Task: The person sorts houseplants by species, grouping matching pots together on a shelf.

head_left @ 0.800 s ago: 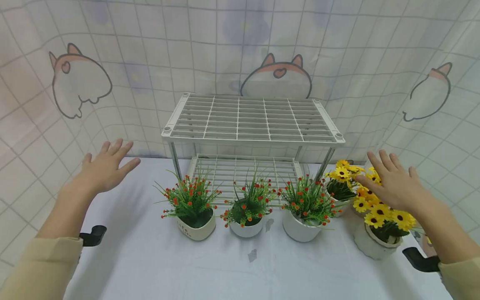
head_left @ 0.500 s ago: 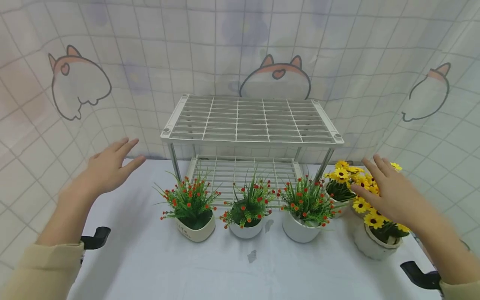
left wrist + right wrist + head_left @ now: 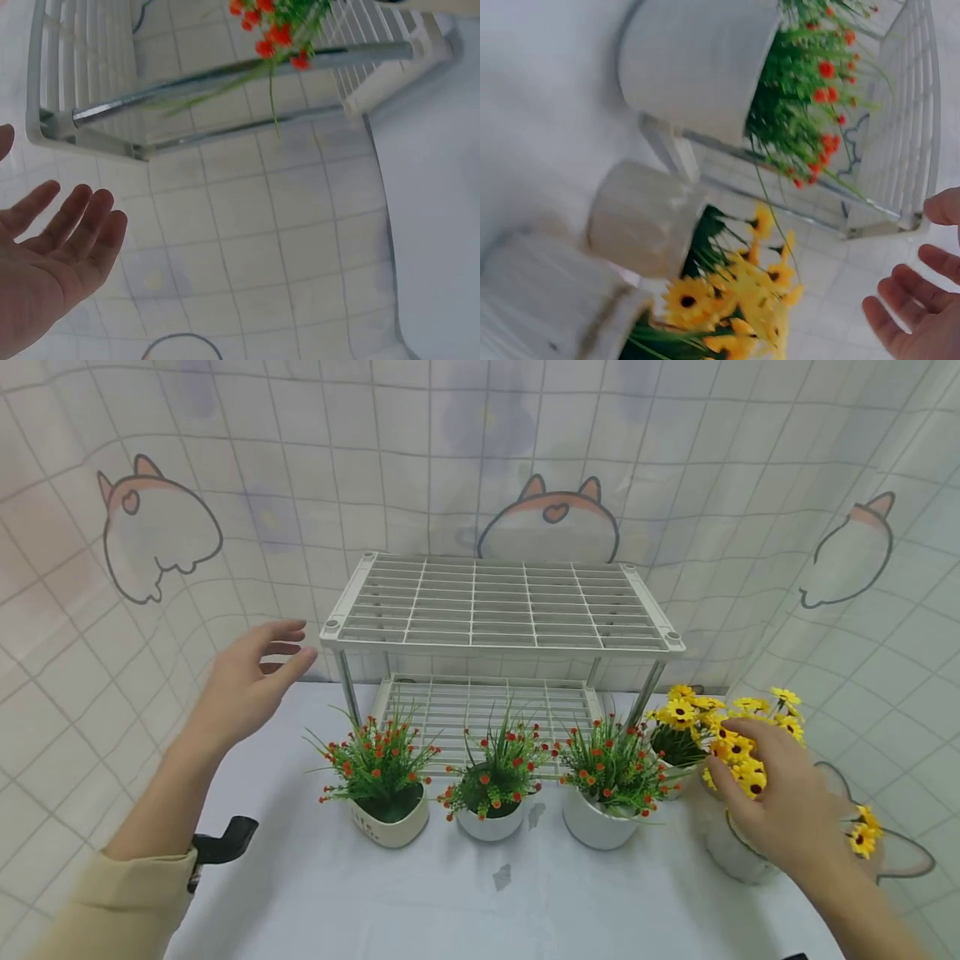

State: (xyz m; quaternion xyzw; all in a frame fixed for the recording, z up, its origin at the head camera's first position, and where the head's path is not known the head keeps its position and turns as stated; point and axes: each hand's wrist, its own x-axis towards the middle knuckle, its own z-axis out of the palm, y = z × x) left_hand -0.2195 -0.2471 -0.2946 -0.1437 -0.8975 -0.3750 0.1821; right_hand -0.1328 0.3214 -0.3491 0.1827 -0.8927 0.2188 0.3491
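My left hand [image 3: 243, 689] is raised beside the left front corner of a white two-tier wire shelf rack [image 3: 495, 649], its fingers slightly bent and holding nothing. In the left wrist view the palm [image 3: 37, 289] faces up, apart from the rack. Over the potted yellow daisies at the right hovers my right hand [image 3: 791, 806], partly covering the front whitish pot [image 3: 731, 852]. The right wrist view has its fingers [image 3: 904, 304] relaxed, with no thing between them. Behind that pot stands a smaller pot of yellow flowers [image 3: 681, 714].
Three pots of red-flowered grass line up before the rack: a cream pot [image 3: 393, 833] at left, a small white pot [image 3: 491, 828] in the middle, a larger white pot [image 3: 602, 822] at right. They stand on a white-covered table [image 3: 420, 910], with a grid-patterned curtain [image 3: 270, 568] behind.
My left hand has moved right towards the rack corner, its fingers bending. The right hand has come lower and nearer over the daisies, uncovering some blooms behind it.
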